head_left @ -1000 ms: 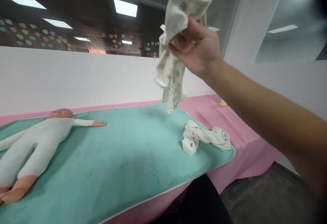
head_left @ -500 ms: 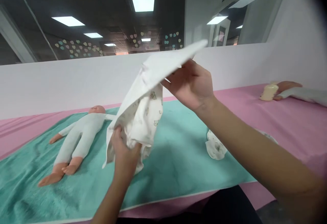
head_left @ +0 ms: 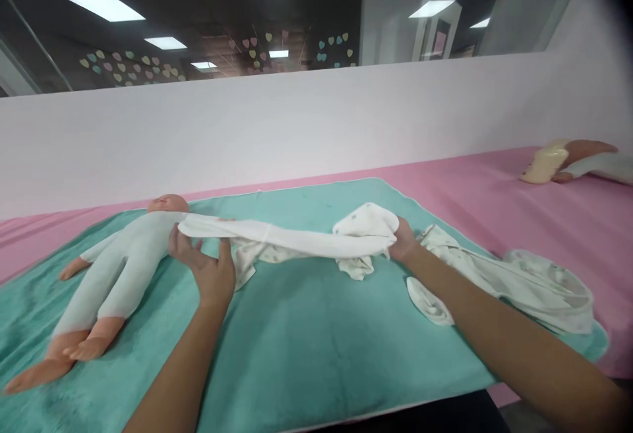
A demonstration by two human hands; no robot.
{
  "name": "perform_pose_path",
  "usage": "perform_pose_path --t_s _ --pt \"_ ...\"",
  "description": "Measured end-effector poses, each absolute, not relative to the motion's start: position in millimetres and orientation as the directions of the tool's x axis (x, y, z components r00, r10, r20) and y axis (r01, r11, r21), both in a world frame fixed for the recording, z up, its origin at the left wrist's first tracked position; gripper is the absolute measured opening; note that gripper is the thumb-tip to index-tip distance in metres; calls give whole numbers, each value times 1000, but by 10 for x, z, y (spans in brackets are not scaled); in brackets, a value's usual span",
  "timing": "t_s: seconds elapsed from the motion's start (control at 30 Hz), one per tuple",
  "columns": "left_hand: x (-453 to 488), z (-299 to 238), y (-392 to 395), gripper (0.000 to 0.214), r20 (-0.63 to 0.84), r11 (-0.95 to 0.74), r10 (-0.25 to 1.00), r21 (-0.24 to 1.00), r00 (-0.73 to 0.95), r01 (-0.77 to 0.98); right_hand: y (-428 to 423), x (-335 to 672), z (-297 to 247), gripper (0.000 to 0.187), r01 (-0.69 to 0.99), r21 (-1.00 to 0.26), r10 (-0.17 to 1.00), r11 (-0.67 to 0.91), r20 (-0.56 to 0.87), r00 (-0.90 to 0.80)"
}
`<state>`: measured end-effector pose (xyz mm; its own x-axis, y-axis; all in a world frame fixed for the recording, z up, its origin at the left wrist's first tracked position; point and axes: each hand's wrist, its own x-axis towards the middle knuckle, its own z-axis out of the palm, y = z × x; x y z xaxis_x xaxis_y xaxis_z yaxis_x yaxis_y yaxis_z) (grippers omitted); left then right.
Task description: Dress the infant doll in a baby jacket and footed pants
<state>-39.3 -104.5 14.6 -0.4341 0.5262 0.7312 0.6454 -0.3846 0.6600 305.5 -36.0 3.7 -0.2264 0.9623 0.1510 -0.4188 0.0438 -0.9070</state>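
A white baby garment (head_left: 301, 240) with a small faint print is stretched sideways just above the green towel (head_left: 316, 327). My left hand (head_left: 208, 265) grips its left end, fingers beneath and thumb near the edge. At the other end, my right hand (head_left: 404, 240) is closed on the cloth, its fingers partly hidden by the fabric. Loose folds hang below the stretched part. Left of my left hand, a baby doll (head_left: 119, 255) in a pale one-piece suit lies on its back on the towel.
Another pale printed garment (head_left: 514, 288) lies crumpled by my right forearm, with a small rolled white cloth (head_left: 429, 302) near it. On the pink cover (head_left: 475, 189) stand a cream bottle (head_left: 544, 164) and part of a second doll (head_left: 601, 161). A white wall (head_left: 277, 136) runs behind.
My right hand has come down and to the right, my left hand slightly left and up. The garment, tilted and bunched before, is now stretched out level. The view has tipped downward.
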Motion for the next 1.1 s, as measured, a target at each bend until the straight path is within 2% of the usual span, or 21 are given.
perform_pose_path --t_s 0.07,0.13,0.17,0.23,0.3,0.4,0.47,0.53,0.63,0.73,0.83,0.93,1.03,1.1 --pt "-483 82 -984 73 746 -404 426 663 -512 630 -363 3241 -55 39 -245 -966 942 -85 1 -335" --pt "-548 41 -915 59 684 -372 419 729 -597 575 -377 3361 -57 49 -118 -979 878 -167 -94 -469" --pt "-562 22 -883 52 634 -348 479 772 -607 532 -374 3391 -47 52 -80 -979 846 -187 -119 -520" --pt "-549 -16 -834 45 494 -262 695 851 -523 456 -334 3395 -43 52 -43 -981 836 -188 -137 -531" --pt "-492 -47 -809 44 308 -140 897 878 -317 457 -267 3353 -70 49 -16 -992 907 -124 -107 -408" --pt "-394 -51 -811 45 128 -43 986 820 -110 571 -210 3262 -109 44 177 -984 976 33 -6 -218" --pt "-350 -18 -835 46 81 -45 996 800 -33 599 -254 3196 -89 41 335 -934 962 125 32 -271" --pt "-318 32 -878 47 27 -63 997 791 68 609 -358 3128 -28 37 427 -880 909 206 10 -417" --pt "-259 101 -961 46 -56 -81 979 781 198 620 -532 3046 81 37 495 -825 823 274 -65 -565" --pt "-204 106 -1012 49 -78 -72 975 776 209 626 -618 3009 137 33 506 -805 795 310 -72 -602" --pt "-218 50 -994 48 21 -114 989 722 144 682 -611 3018 139 23 430 -846 804 316 -2 -595" --pt "-320 18 -959 41 370 -255 928 551 41 794 -579 3062 149 23 224 -937 868 269 135 -479" --pt "-429 56 -976 28 741 -294 668 346 -67 891 -582 3089 188 22 -22 -950 924 310 307 -227" --pt "-452 97 -1015 22 856 -290 499 309 -133 906 -605 3065 206 20 -83 -922 914 378 386 -127"
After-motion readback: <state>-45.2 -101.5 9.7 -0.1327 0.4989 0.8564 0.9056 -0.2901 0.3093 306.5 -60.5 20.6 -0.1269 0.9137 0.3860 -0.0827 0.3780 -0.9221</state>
